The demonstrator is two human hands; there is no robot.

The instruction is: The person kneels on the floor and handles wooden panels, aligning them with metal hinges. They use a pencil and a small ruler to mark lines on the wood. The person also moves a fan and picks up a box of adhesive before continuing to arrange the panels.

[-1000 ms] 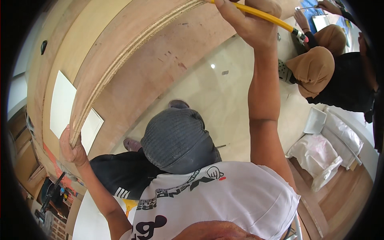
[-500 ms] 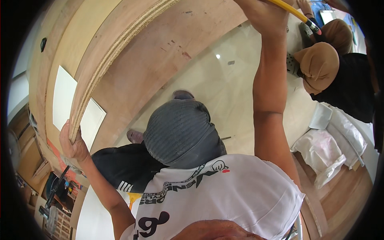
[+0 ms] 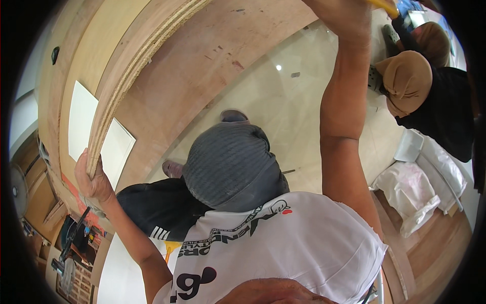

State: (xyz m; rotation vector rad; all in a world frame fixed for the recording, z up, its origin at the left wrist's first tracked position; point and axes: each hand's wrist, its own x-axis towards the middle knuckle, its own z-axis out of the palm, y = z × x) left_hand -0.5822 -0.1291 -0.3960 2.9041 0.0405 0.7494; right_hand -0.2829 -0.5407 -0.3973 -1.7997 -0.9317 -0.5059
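1. We see a large plywood panel (image 3: pixel 167 66) standing tilted across the upper left of the view, its layered edge running from the top centre down toward the lower left.
2. Our left hand (image 3: pixel 91 177) grips the lower end of that edge, fingers (image 3: pixel 83 164) wrapped over it and clamped on the panel.
3. Our right hand (image 3: pixel 344 15) is raised at the top of the view, closed around a yellow tool (image 3: pixel 382 5), of which only a short stretch shows beyond the fist; we cannot tell what kind of tool it is.
4. The right forearm (image 3: pixel 344 126) runs straight up from the shoulder, to the right of the panel's broad brown face.
5. Two white rectangular sheets (image 3: pixel 81 121) lie against the lighter side of the panel, just beside the left hand.
6. Below the hands we see a grey trouser knee (image 3: pixel 228 167) and a white printed shirt (image 3: pixel 283 248).
7. A glossy pale floor (image 3: pixel 273 96) lies beneath, with a shoe (image 3: pixel 234 116) on it near the panel.
8. At the upper right another person crouches, wearing a tan head covering (image 3: pixel 407 76) and dark clothing, well apart from our hands.
9. White plastic bags (image 3: pixel 412 190) lie on the floor at the right, beside wooden boards (image 3: pixel 430 248).
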